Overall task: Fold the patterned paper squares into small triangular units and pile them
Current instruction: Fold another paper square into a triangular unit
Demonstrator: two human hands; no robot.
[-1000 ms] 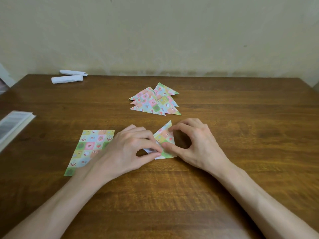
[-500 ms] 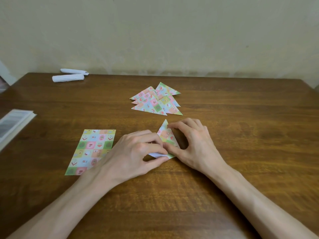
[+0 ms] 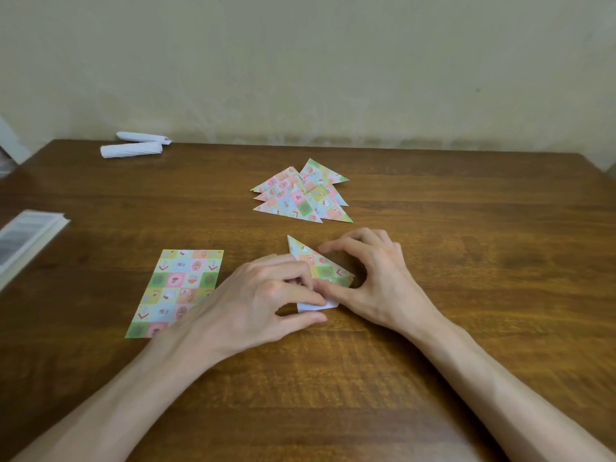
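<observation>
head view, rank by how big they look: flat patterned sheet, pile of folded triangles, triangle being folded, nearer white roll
1. flat patterned sheet
2. pile of folded triangles
3. triangle being folded, partly under the left hand and right hand
4. nearer white roll, farthest away, so true size unsure

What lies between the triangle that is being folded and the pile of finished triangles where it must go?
Nothing visible: only bare wooden table separates the half-folded triangle from the pile beyond it.

Folded triangle [image 3: 321,263], tip now up-left; white flap [image 3: 316,305] perhaps more visible.
</observation>
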